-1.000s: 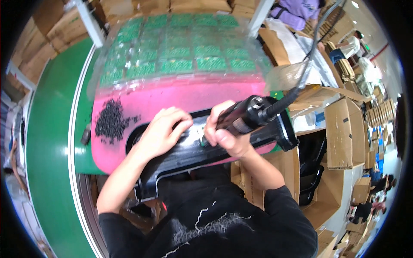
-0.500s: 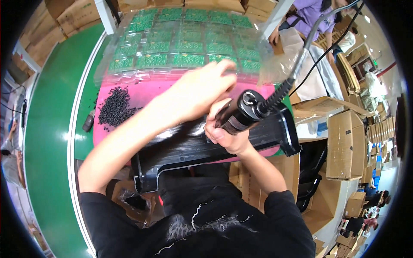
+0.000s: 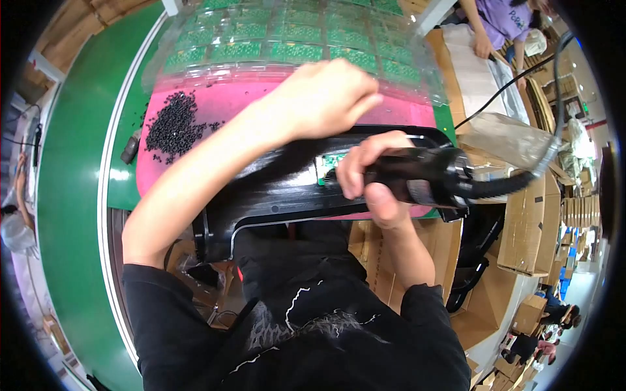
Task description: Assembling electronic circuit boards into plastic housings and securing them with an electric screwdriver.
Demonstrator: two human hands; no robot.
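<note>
My right hand is wrapped round a black electric screwdriver, tilted nearly flat with its cable end toward the right. Beneath it lies a long black plastic housing, its near edge by my lap. A small green circuit board sits in the housing, partly hidden by my right fingers. Above the housing's far edge, my left hand is raised with its fingers curled and slightly blurred; whether they hold anything small is hidden. A pile of small black screws lies on the pink mat, left of my left forearm.
Clear plastic trays of green circuit boards cover the far side of the green table. A dark small object lies by the mat's left edge. Cardboard boxes stand at the right, and a co-worker in a purple top is at the far right.
The screwdriver has tipped from more upright to nearly flat, its cable end swinging right and nearer. My left hand has moved apart from it, fingers more curled. The circuit board has come into view.
</note>
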